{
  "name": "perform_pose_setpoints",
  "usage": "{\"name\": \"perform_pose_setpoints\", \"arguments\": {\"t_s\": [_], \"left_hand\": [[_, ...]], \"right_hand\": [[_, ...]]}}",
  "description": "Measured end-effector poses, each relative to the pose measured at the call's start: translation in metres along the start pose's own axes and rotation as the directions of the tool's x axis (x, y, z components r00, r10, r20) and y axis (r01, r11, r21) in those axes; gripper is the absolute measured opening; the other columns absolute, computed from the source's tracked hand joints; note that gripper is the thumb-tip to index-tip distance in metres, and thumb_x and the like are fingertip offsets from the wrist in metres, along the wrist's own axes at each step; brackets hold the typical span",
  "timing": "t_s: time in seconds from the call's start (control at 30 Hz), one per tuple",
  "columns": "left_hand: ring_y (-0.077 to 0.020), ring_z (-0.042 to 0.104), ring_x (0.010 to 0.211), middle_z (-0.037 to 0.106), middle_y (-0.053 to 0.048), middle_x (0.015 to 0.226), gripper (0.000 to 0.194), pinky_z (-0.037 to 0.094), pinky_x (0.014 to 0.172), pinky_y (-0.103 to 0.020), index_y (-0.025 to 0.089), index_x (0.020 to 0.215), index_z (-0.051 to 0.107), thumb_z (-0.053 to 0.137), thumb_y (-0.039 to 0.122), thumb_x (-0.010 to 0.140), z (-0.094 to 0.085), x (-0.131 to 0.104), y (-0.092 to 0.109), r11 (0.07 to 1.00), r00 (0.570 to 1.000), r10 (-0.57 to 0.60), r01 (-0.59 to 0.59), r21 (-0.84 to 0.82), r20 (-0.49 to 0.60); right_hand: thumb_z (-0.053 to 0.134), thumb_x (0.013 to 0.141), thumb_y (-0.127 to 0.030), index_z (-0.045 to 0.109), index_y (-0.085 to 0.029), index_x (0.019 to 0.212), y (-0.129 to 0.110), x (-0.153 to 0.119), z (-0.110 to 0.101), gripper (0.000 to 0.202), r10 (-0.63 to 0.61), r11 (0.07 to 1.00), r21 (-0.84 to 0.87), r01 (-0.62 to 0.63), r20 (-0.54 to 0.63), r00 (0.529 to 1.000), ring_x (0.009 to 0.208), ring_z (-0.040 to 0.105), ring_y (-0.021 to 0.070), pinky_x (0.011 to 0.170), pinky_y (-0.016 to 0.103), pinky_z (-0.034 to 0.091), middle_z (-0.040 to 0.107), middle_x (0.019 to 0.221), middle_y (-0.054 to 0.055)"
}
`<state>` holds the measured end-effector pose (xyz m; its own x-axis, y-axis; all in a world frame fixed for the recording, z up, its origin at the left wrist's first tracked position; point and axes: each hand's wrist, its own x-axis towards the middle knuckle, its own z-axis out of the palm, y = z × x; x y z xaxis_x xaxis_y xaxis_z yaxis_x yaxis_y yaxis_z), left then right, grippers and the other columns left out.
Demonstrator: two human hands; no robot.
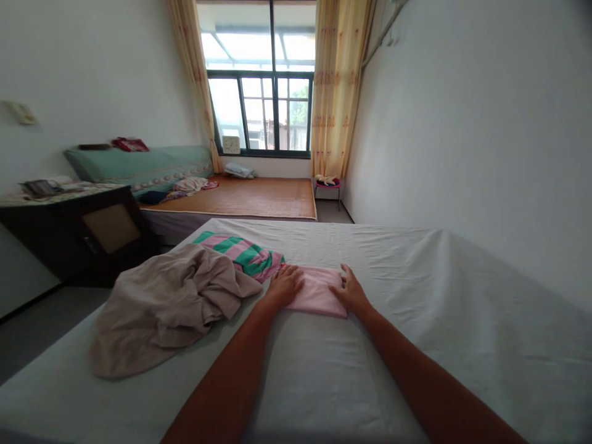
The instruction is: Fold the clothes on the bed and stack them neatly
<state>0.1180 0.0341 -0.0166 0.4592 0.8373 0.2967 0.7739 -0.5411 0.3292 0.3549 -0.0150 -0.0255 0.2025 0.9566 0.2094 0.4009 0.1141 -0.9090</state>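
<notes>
A pink cloth folded into a flat rectangle (pixel 317 291) lies on the pale sheet of the bed (pixel 319 370) in front of me. My left hand (pixel 285 285) rests flat on its left side, fingers stretched forward. At the right edge, my right hand (pixel 350 291) touches the cloth with its fingers spread and the thumb on top. Just left of the folded cloth is a crumpled green and pink striped cloth (pixel 247 256). A rumpled grey-brown cloth (pixel 171 308) partly overlaps the striped one.
Beyond the bed stands a second bed with a brown mat (pixel 268 196) and a green headboard (pixel 152 166). A dark cabinet (pixel 69 231) is at the left. A small stool (pixel 327 183) stands by the curtain (pixel 333 92). A white wall (pixel 485 135) runs along the right.
</notes>
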Motion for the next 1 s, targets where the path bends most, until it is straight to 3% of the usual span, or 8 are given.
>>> {"name": "perform_pose_setpoints", "arguments": {"t_s": [0.07, 0.13, 0.3, 0.4, 0.5, 0.73, 0.9, 1.0], "left_hand": [[-0.0270, 0.043, 0.131, 0.052, -0.006, 0.139, 0.038, 0.031, 0.110, -0.044, 0.027, 0.125, 0.060, 0.044, 0.039, 0.093, 0.000, 0.000, 0.000, 1.000, 1.000, 0.009, -0.009, 0.008, 0.004], [-0.0275, 0.043, 0.131, 0.053, -0.006, 0.139, 0.038, 0.031, 0.110, -0.045, 0.028, 0.126, 0.059, 0.044, 0.039, 0.093, 0.001, 0.000, 0.001, 1.000, 1.000, 0.013, -0.013, 0.006, 0.009], [-0.0262, 0.044, 0.130, 0.055, -0.006, 0.136, 0.037, 0.028, 0.112, -0.045, 0.027, 0.125, 0.060, 0.045, 0.036, 0.093, 0.002, 0.000, 0.000, 0.999, 0.999, 0.048, -0.048, -0.015, -0.006], [-0.0243, 0.046, 0.128, 0.057, -0.007, 0.135, 0.036, 0.027, 0.114, -0.043, 0.025, 0.124, 0.062, 0.046, 0.035, 0.093, 0.002, 0.001, -0.002, 0.997, 0.997, 0.074, -0.074, -0.036, -0.017], [-0.0219, 0.050, 0.125, 0.059, -0.008, 0.132, 0.037, 0.031, 0.112, -0.040, 0.023, 0.123, 0.062, 0.043, 0.035, 0.094, -0.001, 0.004, -0.005, 0.988, 0.994, 0.092, -0.099, -0.117, -0.057], [-0.0222, 0.058, 0.116, 0.066, -0.010, 0.121, 0.040, 0.042, 0.104, -0.038, 0.019, 0.116, 0.065, 0.035, 0.037, 0.096, -0.002, 0.010, -0.016, 0.985, 0.990, 0.055, -0.075, -0.156, -0.129], [-0.0226, 0.058, 0.115, 0.067, -0.007, 0.120, 0.036, 0.040, 0.106, -0.040, 0.023, 0.109, 0.069, 0.040, 0.036, 0.094, 0.001, 0.008, -0.015, 0.992, 0.991, 0.122, -0.123, -0.035, -0.052], [-0.0232, 0.057, 0.117, 0.065, -0.007, 0.123, 0.036, 0.040, 0.106, -0.041, 0.023, 0.113, 0.068, 0.041, 0.036, 0.093, 0.002, 0.007, -0.014, 0.992, 0.991, 0.128, -0.128, 0.000, -0.033]], "right_hand": [[0.077, 0.060, -0.040, 0.039, -0.017, 0.136, -0.010, -0.004, 0.002, 0.088, 0.143, 0.970, 0.203, -0.131, -0.045, 0.989, 0.120, 0.055, 0.0283, 0.095, 0.041, 0.050, 0.037, 0.148, 0.018], [0.078, 0.059, -0.042, 0.049, -0.016, 0.126, -0.019, -0.007, 0.003, 0.078, 0.232, 0.906, 0.361, -0.219, 0.005, 0.973, 0.114, 0.059, 0.0274, 0.090, 0.037, 0.053, 0.050, 0.138, 0.018], [0.070, 0.070, -0.055, 0.067, -0.013, 0.093, -0.031, -0.012, 0.001, 0.048, 0.167, 0.883, 0.342, -0.322, 0.412, 0.896, 0.090, 0.067, 0.0257, 0.081, 0.037, 0.054, 0.072, 0.091, 0.011], [0.073, 0.067, -0.053, 0.067, -0.013, 0.094, -0.035, -0.012, 0.002, 0.049, 0.134, 0.922, 0.283, -0.262, 0.402, 0.906, 0.088, 0.066, 0.0249, 0.079, 0.038, 0.054, 0.072, 0.086, 0.007], [0.073, 0.067, -0.052, 0.063, -0.015, 0.105, -0.048, -0.012, -0.010, 0.053, 0.080, 0.898, 0.382, -0.219, 0.347, 0.934, 0.086, 0.066, 0.0224, 0.078, 0.035, 0.053, 0.071, 0.090, 0.005], [0.068, 0.072, -0.048, 0.060, -0.019, 0.100, -0.078, -0.007, -0.107, 0.041, 0.120, 0.860, 0.494, -0.130, 0.051, 0.991, 0.075, 0.064, 0.0202, 0.065, 0.029, 0.053, 0.070, 0.085, 0.004], [0.071, 0.066, -0.043, 0.060, -0.018, 0.095, -0.044, 0.022, -0.184, 0.039, 0.142, 0.885, 0.465, -0.025, -0.220, 0.965, 0.074, 0.064, 0.0188, 0.065, 0.028, 0.053, 0.068, 0.081, 0.003], [0.070, 0.065, -0.037, 0.061, -0.019, 0.095, -0.009, 0.043, -0.243, 0.037, 0.112, 0.880, 0.456, 0.134, -0.472, 0.874, 0.081, 0.064, 0.0173, 0.073, 0.028, 0.054, 0.068, 0.088, 0.003]]}}
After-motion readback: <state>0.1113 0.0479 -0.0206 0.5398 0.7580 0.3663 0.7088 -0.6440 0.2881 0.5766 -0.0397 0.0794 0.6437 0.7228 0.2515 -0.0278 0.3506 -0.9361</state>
